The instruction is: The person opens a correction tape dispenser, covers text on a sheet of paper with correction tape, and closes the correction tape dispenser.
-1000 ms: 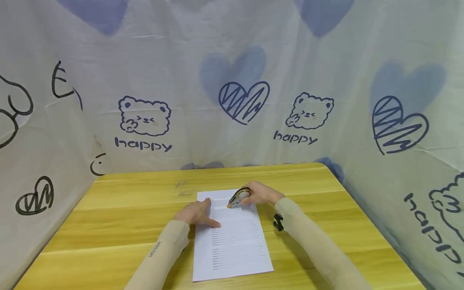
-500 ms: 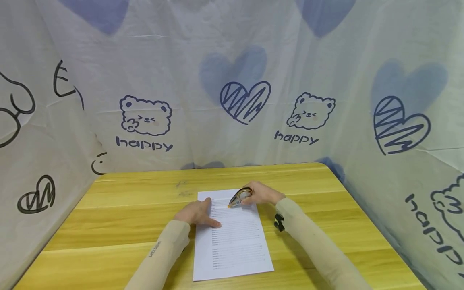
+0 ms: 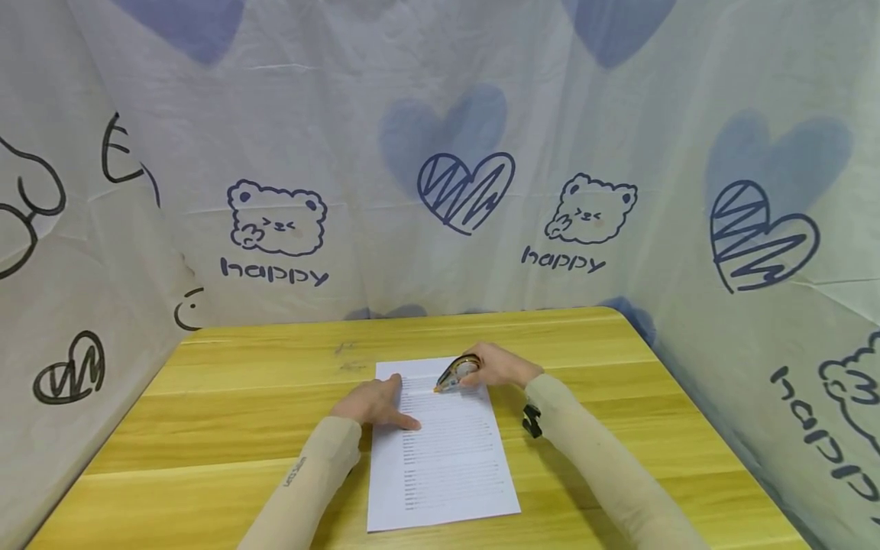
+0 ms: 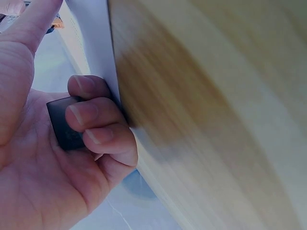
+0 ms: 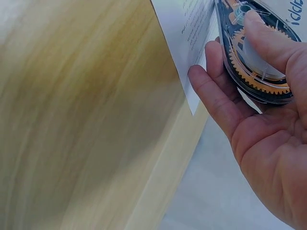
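Tape tool gripped above the printed sheet, tip hard to judge

I see the right hand pinching the tape tool near the printed sheet's far end, hiding its rear; the right wrist view crops the tip, and I can't tell whether it touches paper. The print is too small for me to read. The left hand covers part of the left edge, three fingers curled round a half-hidden dark square piece. The wooden table extends around, a patterned curtain behind

Yellow wood-grain table; printed sheet on top.
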`<state>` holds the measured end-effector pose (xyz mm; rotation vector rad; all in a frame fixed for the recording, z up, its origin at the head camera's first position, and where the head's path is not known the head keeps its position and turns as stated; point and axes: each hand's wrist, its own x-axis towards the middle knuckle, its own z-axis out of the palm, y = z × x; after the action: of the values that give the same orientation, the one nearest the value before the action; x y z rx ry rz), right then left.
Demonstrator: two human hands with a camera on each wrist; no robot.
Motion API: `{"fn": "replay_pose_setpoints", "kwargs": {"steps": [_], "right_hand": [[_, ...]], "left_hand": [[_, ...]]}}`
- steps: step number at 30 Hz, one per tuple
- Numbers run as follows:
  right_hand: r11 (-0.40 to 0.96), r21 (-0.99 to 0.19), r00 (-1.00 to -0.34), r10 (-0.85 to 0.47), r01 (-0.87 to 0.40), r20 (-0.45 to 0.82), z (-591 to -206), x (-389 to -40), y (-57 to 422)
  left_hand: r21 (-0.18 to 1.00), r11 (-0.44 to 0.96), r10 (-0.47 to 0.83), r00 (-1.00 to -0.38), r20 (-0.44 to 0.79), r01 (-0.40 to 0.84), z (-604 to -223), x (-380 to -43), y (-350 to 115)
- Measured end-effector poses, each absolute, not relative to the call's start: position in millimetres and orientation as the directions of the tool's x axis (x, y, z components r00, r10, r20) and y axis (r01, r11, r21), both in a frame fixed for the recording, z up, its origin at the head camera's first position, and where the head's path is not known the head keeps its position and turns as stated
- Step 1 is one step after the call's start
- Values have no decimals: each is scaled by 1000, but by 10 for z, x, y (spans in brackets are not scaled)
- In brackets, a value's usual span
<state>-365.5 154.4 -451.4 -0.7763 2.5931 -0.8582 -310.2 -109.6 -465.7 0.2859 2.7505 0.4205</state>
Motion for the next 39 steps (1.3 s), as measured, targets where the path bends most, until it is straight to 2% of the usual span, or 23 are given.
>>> {"fn": "replay_pose_setpoints", "kwargs": {"steps": [39], "right_hand": [[695, -631, -838, -531, -343, -129, -4528, -3660, 1595]], "left_hand": [[298, 942, 244, -922, -300, 152, -4626, -3075, -1091]]}}
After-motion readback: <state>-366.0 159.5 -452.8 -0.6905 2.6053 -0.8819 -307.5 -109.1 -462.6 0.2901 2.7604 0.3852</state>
